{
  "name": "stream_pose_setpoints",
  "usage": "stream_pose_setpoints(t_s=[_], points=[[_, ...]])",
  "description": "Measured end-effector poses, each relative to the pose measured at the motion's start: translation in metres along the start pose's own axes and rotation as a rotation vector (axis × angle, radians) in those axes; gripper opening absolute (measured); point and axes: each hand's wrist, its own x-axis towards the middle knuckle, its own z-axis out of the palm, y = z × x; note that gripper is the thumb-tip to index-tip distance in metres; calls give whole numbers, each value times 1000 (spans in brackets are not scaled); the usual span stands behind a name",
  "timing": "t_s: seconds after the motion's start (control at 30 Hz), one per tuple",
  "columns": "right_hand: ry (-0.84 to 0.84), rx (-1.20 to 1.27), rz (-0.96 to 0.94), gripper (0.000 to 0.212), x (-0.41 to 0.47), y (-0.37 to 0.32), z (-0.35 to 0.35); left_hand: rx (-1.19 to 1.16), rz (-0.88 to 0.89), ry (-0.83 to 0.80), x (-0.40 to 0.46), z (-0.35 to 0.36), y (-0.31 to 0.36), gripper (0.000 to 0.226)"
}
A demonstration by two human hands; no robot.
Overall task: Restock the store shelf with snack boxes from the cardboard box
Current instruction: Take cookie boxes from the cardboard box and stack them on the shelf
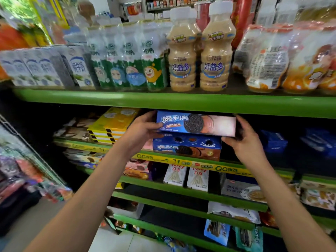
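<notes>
Two bare forearms nearest the lens, reaching up and away toward green shelf (181, 104) unit. Left hand (140, 133) clamped on left end of blue cookie box (196, 124): thumb over the front face, fingers wrapped behind. Right hand (245, 140) curled round the right end of same box, fingertips hidden behind it. Hands well apart, one at each end.

Blue cookie box held level, long side left to right, just under the lip of the upper green shelf. Sits directly above, seemingly touching, a second blue cookie box (187, 147) with brown lower front, already standing on the second shelf. Contact between the two not certain.

Left of the boxes, same shelf: stack of yellow boxes (112, 126), four or so high, angled. Farther left, pale flat packets, blurred. Right of the boxes: dark blue packs (274, 140) deep in shadow.

Upper shelf: two beige drink bottles (200, 51) with white caps, centre; green-and-white bottle multipack (127, 57) to their left; white milk cartons (45, 68) far left; orange-printed bottle packs (291, 59) at right.

Below second shelf: yellow price strip (190, 162) along the edge, two white stick-biscuit boxes (185, 176) side by side beneath it, assorted bags and packets on lower tiers. Hanging snack bags at far left, heavily blurred.
</notes>
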Motion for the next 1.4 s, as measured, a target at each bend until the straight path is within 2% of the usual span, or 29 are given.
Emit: stream_pose_setpoints(t_s=[0.2,0.37,0.6,0.77,0.9,1.0,1.13,1.4], points=[[38,-99,20,62,-5,-11,21,-12,5,-62,12,-29,-12,54],[50,-53,109,72,-19,-22,37,-34,9,-119,21,-43,-25,56],[160,-43,166,46,-39,-38,55,-113,34,-218,35,-55,-30,55],[201,-28,175,59,-44,-35,55,-123,10,-201,39,-56,-36,64],[170,-38,162,60,-34,-35,48,-78,22,-204,36,-57,-28,58],[138,-26,134,47,-22,-34,43,0,61,-184,36,-58,-23,48],[58,30,74,29,-5,-19,29,30,109,-102,40,-47,-31,49],[-32,166,65,29,21,6,4,111,123,74,34,-26,-43,43]])
